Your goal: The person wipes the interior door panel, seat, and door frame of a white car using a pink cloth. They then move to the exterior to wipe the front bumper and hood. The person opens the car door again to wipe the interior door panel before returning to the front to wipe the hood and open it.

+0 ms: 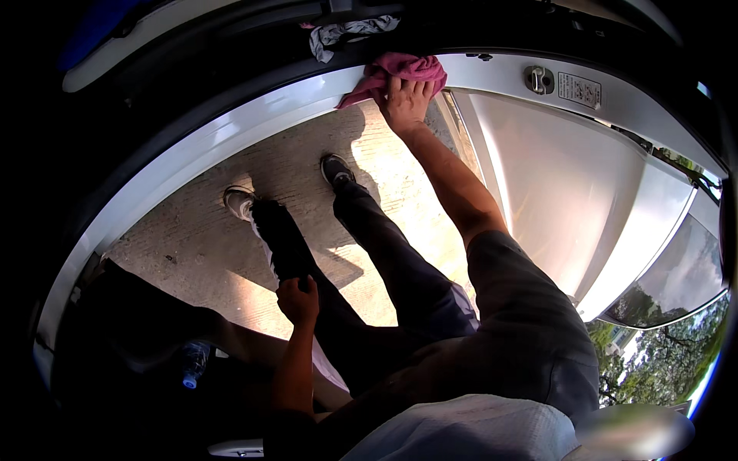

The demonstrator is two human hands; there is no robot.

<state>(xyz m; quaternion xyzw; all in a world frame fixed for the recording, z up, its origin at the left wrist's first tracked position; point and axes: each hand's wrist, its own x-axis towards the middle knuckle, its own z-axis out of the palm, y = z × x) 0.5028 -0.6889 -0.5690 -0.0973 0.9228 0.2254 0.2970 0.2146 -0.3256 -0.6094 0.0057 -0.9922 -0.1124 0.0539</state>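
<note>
My right hand [408,104] presses a folded pink cloth [410,68] onto the white painted door sill of a car [340,85], near the upper middle. My left hand [298,301] hangs curled by my left thigh, over the dark trousers [346,311]; whether its fingers hold anything cannot be told. A crumpled grey patterned cloth [346,33] lies inside the car, just beyond the pink one. To the right of the cloth, a metal door striker [538,80] and a label [579,90] bearing writing sit on the white frame.
An open car door [144,322] with a plastic bottle [195,364] in its dark inner side stands at the lower left. White body panels [565,184] curve along the right. Concrete ground [190,242] lies beneath my shoes [337,169]. The car's interior is very dark.
</note>
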